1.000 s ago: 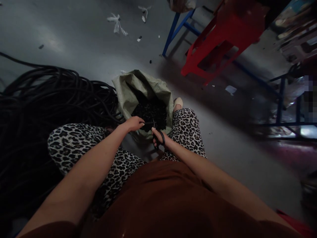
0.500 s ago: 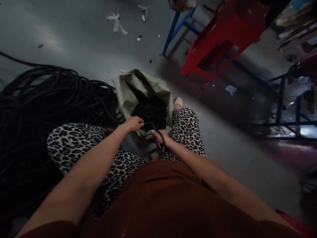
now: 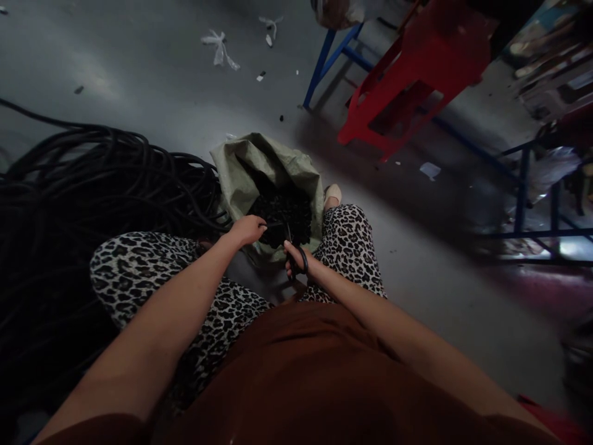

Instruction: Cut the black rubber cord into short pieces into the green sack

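I sit with my knees apart over a green woven sack [image 3: 241, 170] that holds many short black pieces [image 3: 287, 213]. My left hand [image 3: 248, 230] is closed, pinching the end of a black tube [image 3: 273, 226] just above the sack's mouth. My right hand [image 3: 299, 262] grips black-handled scissors [image 3: 293, 250], fingers through the loops, blades pointing up toward the tube next to my left fingers. The two hands are close together, right at the near rim of the sack.
A big heap of coiled black hose [image 3: 83, 185] fills the floor at my left. A red stool [image 3: 407, 74] and blue metal frame legs [image 3: 324, 62] stand beyond the sack at the right. White scraps [image 3: 220, 46] lie on the grey floor.
The scissors' blades went from upright to crossing the tube half a second ago and stand upright again. Both hands stay in nearly the same place; the view shifted slightly.
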`<action>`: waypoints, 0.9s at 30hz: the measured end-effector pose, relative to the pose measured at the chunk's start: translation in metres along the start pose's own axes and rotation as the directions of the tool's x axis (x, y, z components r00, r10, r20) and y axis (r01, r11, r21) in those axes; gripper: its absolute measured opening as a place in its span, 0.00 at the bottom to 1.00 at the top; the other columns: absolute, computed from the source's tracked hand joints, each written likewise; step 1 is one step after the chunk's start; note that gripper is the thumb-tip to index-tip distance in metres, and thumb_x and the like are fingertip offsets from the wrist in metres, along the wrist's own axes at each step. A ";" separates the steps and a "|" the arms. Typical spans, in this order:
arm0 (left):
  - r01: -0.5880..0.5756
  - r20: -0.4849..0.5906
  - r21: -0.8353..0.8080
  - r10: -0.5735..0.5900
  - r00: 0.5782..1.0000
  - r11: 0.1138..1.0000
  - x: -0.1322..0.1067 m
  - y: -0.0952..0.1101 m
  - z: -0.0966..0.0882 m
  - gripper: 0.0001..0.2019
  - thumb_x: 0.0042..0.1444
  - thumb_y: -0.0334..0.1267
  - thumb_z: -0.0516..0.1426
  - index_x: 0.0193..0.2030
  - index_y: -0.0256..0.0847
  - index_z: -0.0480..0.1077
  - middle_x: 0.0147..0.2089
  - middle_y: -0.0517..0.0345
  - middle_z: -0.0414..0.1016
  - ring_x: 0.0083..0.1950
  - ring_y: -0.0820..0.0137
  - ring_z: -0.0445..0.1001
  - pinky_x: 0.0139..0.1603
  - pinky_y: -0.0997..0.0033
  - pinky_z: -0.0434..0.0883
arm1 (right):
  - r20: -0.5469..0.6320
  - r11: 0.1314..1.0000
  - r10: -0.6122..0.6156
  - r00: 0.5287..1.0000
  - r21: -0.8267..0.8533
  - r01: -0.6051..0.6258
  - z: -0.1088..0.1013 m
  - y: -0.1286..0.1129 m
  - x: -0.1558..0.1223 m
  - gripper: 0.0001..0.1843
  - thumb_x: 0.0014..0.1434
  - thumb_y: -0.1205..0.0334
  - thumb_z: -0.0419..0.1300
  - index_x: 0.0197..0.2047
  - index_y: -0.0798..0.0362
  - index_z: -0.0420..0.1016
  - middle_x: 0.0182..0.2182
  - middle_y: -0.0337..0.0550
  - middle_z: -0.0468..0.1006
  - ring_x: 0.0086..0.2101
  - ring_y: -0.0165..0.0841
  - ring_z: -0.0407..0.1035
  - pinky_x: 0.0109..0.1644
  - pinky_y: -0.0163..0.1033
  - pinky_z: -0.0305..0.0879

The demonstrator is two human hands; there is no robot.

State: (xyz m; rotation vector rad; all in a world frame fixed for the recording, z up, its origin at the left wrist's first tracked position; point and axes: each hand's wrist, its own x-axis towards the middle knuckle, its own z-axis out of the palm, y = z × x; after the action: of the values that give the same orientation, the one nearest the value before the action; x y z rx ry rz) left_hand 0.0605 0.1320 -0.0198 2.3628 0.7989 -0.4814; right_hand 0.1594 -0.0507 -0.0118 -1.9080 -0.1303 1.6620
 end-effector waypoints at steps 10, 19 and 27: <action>-0.068 0.044 -0.045 0.070 0.997 0.997 0.003 -0.002 0.009 0.17 0.57 0.41 0.51 0.50 0.44 0.75 0.46 0.56 0.80 0.46 0.66 0.75 0.45 0.75 0.69 | 0.047 0.999 0.020 0.999 0.030 -0.021 0.005 -0.005 -0.003 0.24 0.66 0.42 0.49 0.48 0.57 0.65 0.15 0.36 0.70 0.14 0.29 0.67 0.18 0.29 0.62; -0.085 0.071 -0.046 0.088 0.994 0.995 0.000 0.006 0.009 0.16 0.56 0.40 0.52 0.48 0.44 0.76 0.42 0.56 0.80 0.44 0.67 0.76 0.42 0.75 0.68 | 0.060 1.000 0.004 0.998 -0.005 -0.004 0.006 -0.007 -0.006 0.20 0.67 0.45 0.49 0.45 0.56 0.66 0.16 0.36 0.70 0.15 0.28 0.68 0.18 0.27 0.61; -0.109 0.110 -0.086 0.119 0.987 0.990 -0.002 0.008 0.010 0.16 0.56 0.40 0.52 0.47 0.46 0.77 0.40 0.60 0.81 0.42 0.68 0.75 0.41 0.77 0.68 | 0.058 0.999 0.051 0.997 0.015 -0.052 0.005 -0.009 -0.009 0.27 0.66 0.40 0.45 0.49 0.57 0.65 0.19 0.39 0.73 0.16 0.29 0.69 0.18 0.28 0.60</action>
State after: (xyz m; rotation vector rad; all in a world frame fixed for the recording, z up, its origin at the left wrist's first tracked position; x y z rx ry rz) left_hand 0.0632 0.1196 -0.0232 2.2702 0.6153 -0.5229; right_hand 0.1557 -0.0459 0.0000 -1.8663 -0.0906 1.7469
